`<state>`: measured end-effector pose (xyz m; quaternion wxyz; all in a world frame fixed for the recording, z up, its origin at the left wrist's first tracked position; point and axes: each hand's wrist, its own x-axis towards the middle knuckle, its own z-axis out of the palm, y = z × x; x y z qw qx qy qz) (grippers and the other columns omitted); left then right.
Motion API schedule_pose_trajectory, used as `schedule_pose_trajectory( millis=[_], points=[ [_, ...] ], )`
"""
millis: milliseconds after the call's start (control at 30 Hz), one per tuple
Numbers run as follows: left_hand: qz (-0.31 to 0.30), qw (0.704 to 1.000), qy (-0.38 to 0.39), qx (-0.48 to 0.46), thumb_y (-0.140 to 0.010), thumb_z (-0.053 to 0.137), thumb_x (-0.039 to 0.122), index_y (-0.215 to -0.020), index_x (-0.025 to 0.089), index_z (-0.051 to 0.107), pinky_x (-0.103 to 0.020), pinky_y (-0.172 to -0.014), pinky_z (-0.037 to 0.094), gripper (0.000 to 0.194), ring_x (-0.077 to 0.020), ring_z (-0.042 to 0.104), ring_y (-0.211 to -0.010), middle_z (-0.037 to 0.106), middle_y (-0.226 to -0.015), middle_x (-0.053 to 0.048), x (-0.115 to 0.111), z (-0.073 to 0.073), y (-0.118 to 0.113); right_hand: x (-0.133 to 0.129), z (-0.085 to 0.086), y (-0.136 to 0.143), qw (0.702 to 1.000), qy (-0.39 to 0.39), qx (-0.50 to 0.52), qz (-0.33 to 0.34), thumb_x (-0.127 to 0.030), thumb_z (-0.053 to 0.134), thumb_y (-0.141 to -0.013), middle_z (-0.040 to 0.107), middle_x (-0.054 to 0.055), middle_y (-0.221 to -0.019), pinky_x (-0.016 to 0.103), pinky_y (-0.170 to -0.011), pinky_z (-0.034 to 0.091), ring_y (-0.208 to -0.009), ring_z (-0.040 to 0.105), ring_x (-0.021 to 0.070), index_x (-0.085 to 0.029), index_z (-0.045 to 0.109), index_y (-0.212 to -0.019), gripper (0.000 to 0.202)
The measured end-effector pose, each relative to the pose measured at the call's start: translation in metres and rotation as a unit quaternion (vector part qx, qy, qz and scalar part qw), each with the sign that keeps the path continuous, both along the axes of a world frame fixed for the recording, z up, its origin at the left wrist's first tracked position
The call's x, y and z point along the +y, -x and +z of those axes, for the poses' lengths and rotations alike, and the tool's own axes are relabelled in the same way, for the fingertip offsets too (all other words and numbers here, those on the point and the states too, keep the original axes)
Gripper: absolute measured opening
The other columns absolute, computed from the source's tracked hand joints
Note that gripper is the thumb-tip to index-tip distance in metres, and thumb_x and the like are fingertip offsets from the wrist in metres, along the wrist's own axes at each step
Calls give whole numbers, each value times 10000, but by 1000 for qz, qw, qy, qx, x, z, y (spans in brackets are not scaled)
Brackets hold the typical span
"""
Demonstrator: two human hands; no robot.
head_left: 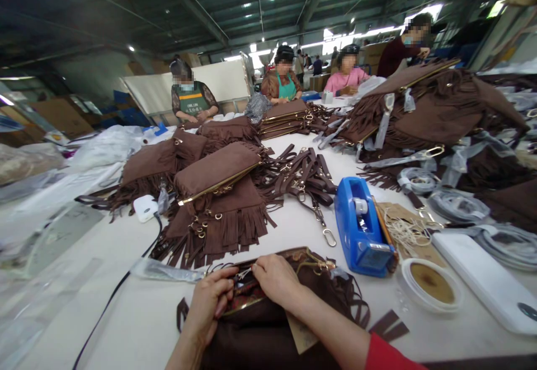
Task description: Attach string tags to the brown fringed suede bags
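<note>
A dark brown fringed bag (251, 339) lies at the table's near edge, its gold zipper open on a patterned lining. My left hand (212, 303) is closed on the left part of the bag's opening, by some thin strings. My right hand (277, 280) has its fingers bent over the far rim, pinching at the strings or edge; its fingertips are partly hidden. A tan paper tag (301, 333) hangs below my right forearm. From the bag's left side a plastic-wrapped strap (168, 270) sticks out.
Brown fringed bags (218, 171) are piled ahead, with loose straps (302, 177) beside them. To the right are a blue tape dispenser (356, 219), a round container (432, 285), a white power bank (482, 278) and coiled cables (459, 205). Several people work beyond.
</note>
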<state>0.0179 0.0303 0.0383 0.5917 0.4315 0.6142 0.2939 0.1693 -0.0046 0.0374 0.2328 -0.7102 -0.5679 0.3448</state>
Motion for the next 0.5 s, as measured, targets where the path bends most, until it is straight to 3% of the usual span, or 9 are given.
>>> schedule_pose_trajectory(
  millis=[233,500],
  points=[
    [-2,1000,1,-2,-452,592,301,-893,48,582,-179,-365,96,508,-7,222,-263,541,-417,7,0,-3,2,1,0,0,1000,-2,17,7,-263,461,-841,695,81,-765,272,-542,283,-699,610,196,-178,701,-758,267],
    [-12,1000,-3,-5,-448,589,297,-927,25,565,-175,-360,45,551,-8,216,-270,525,-414,21,-1,0,-1,3,-1,0,999,-12,50,3,-232,486,-819,665,57,-662,251,-524,263,-597,532,153,-160,695,-691,256]
  ],
)
